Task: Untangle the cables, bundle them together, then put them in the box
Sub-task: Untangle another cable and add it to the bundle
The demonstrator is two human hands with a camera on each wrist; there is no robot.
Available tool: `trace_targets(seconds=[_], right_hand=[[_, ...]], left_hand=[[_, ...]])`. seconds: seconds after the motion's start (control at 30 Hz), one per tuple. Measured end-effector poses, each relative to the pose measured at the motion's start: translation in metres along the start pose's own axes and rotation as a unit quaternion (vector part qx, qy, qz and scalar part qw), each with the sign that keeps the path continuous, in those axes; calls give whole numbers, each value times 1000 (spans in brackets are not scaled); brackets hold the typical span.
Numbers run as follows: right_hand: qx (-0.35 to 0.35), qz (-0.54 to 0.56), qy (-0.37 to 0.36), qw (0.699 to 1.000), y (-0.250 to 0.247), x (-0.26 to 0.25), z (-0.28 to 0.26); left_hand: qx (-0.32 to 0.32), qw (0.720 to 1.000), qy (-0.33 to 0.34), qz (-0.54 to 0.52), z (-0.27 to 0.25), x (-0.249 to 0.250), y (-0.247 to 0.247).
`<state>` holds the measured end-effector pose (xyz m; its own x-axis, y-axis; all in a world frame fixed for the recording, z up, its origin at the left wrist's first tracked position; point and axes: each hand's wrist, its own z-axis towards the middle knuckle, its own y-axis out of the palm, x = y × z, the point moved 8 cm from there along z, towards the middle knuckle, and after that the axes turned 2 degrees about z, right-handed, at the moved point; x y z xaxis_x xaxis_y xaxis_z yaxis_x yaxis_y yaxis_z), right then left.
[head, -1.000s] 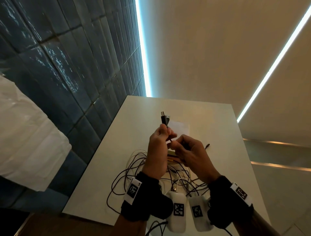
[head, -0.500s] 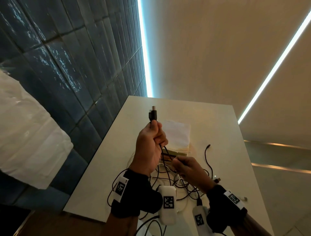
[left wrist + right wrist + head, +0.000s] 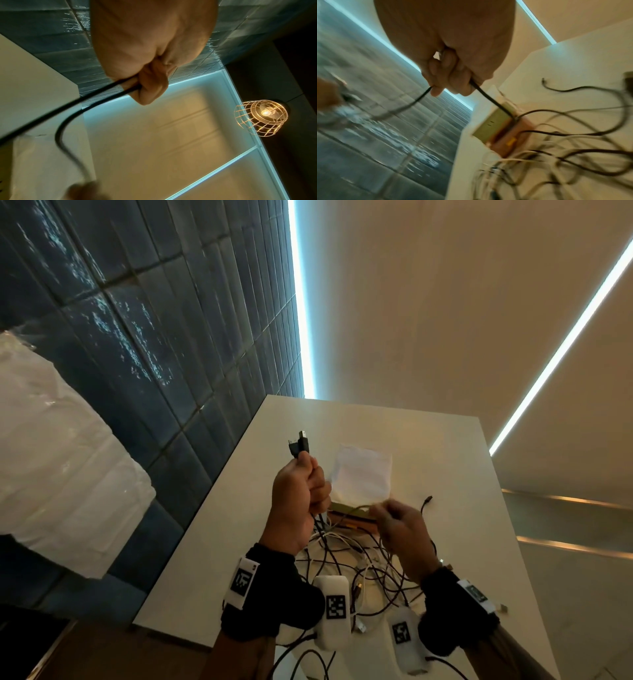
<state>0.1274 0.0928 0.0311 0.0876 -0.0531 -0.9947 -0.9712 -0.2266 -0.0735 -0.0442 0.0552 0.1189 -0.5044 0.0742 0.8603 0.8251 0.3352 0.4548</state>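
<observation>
Premises present as a finished interior room, domestic or hospitality in character; the exact use cannot be confirmed. Evidence follows. A wall of glossy dark blue-grey tiles (image 3: 144,344) stands to the left of the left grip (image 3: 298,501). A cool white light strip (image 3: 298,302) runs along the junction of tiles and a plain cream surface (image 3: 428,302) beyond both grips; a second light strip (image 3: 561,350) lies to the right. A caged pendant lamp (image 3: 260,117) with a bare lit bulb shows in the left wrist view. A plain white table (image 3: 462,457) sits beneath the grips. White plastic-wrapped material (image 3: 58,457) lies far left.
</observation>
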Motion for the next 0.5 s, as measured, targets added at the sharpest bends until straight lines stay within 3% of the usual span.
trace_targets(seconds=[0.1, 0.2, 0.4, 0.5], right_hand=[[-12, 137, -39, 990, 3, -53, -2], [-46, 148, -99, 983, 12, -93, -10], [-145, 81, -132, 977, 38, -93, -31], [-195, 100, -90, 972, 46, -76, -35]], left_hand=[[17, 997, -49, 50, 1, -14, -3], [-9, 993, -100, 63, -3, -23, 5], [-128, 974, -147, -116, -14, -15, 28], [-125, 970, -108, -178, -11, -5, 28]])
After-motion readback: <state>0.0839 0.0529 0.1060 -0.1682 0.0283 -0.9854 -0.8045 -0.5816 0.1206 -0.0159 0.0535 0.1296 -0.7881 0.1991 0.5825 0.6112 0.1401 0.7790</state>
